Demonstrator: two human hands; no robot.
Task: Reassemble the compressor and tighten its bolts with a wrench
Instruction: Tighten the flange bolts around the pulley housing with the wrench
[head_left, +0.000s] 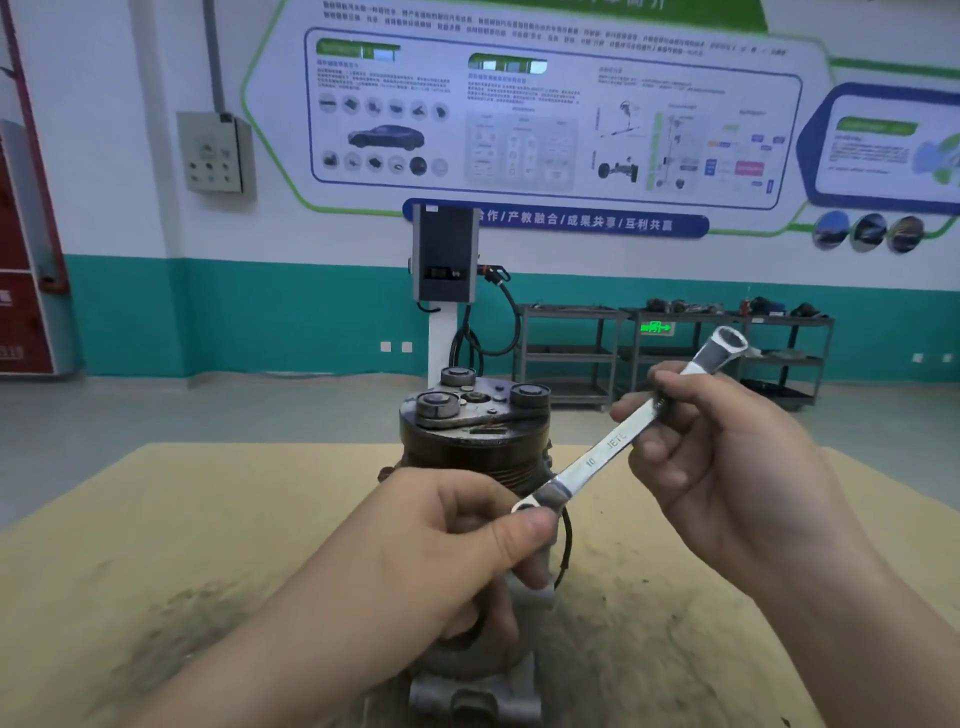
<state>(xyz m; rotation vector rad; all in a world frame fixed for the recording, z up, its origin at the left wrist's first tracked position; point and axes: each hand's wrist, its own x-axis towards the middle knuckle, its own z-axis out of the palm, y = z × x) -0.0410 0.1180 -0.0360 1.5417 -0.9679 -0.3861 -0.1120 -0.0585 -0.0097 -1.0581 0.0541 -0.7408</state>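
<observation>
Now, from the head camera, the compressor (475, 441) lies on the tan table (208, 519), with its dark round end pointing away and its grey metal end close to the person. Lying flat like this, it will not roll much, and the near end is easy to reach.

The left hand (441, 556) sits over the near part of the compressor. Its thumb and fingers are curled and pinch the low end of the wrench (618, 447), maybe to guide that end toward a bolt. The hand hides the bolts there, so I cannot tell if the wrench is on one.

The right hand (727, 467) holds the wrench higher up, with its fingers curled round the shiny handle. The ring end sticks up past the fingers into the air.

Holding it with two hands probably helps aim it well. The tightening looks not yet begun.
</observation>
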